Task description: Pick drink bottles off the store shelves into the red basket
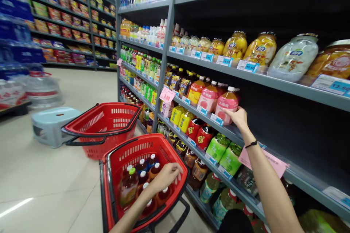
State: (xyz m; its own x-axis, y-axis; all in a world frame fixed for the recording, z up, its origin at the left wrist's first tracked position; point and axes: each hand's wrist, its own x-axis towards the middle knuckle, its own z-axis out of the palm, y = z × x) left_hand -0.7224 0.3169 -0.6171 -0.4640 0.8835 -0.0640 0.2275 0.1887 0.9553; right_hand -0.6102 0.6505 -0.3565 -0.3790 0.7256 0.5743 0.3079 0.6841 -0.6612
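Observation:
At the end of a shelf row, my right hand (238,117) is around a peach drink bottle (227,103) with a pink label and white cap. Its thumb presses on the label; the other fingers are mostly hidden. The bottle stands upright at the shelf edge, beside another pink-labelled bottle (207,97). My left hand (171,173) hovers over the near red basket (115,174), its fingers loosely bent and nothing visible in them. Several capped bottles stand inside that basket, including one with a green cap (128,187).
Behind the near basket stands a second red basket (109,116), next to a light blue stool (54,123). Large fruit jars (294,58) line the shelf above my right hand. Green-labelled bottles (231,158) fill part of the shelf below. A pink sign (264,162) hangs near my right forearm.

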